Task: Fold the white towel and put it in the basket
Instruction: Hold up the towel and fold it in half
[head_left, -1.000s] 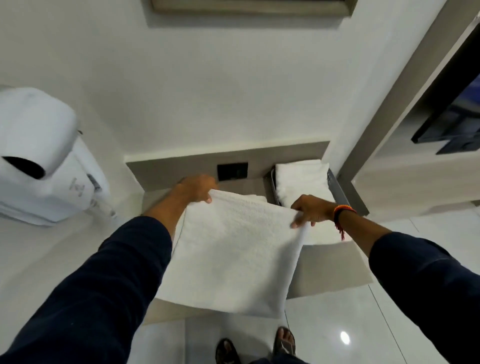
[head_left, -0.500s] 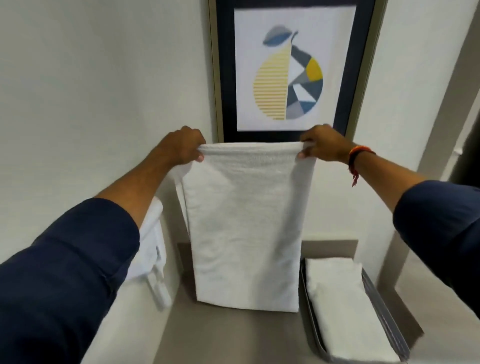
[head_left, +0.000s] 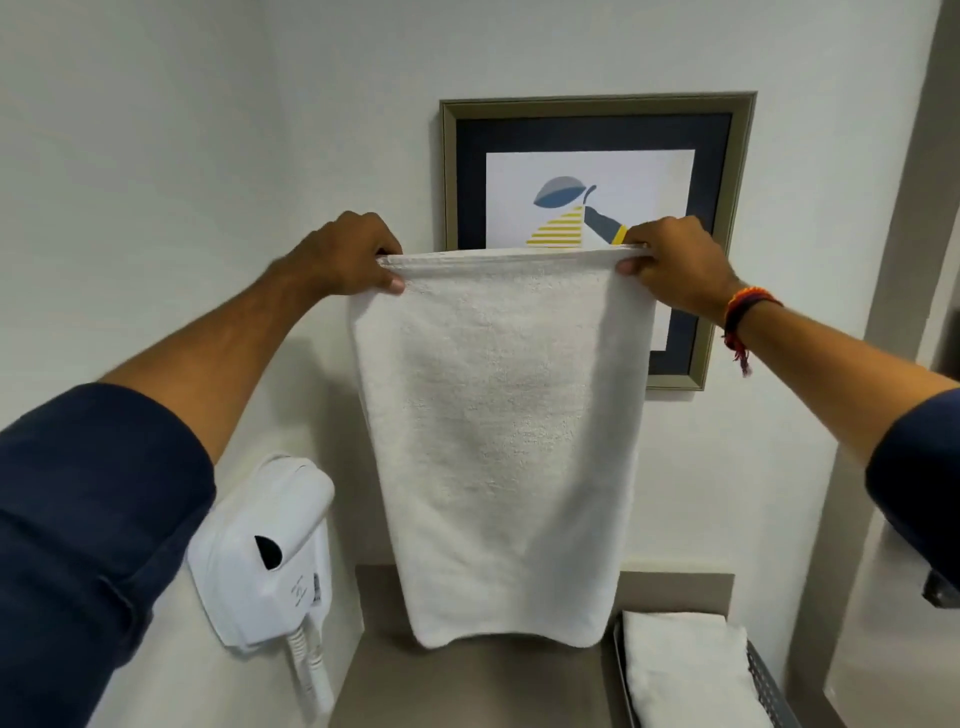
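The white towel hangs straight down in front of the wall, doubled over, its lower edge just above the beige shelf. My left hand pinches its top left corner. My right hand pinches its top right corner, and the top edge is stretched taut between them. The grey wire basket sits at the lower right on the shelf, with a folded white towel lying inside it.
A white wall-mounted hair dryer with a coiled cord hangs at the lower left. A framed picture is on the wall behind the towel. The beige shelf runs below, between the two walls.
Both hands have lifted the towel off the shelf and now hold it up high by its top corners. The view has tilted upward, and the towel hangs a little higher than half a second ago.
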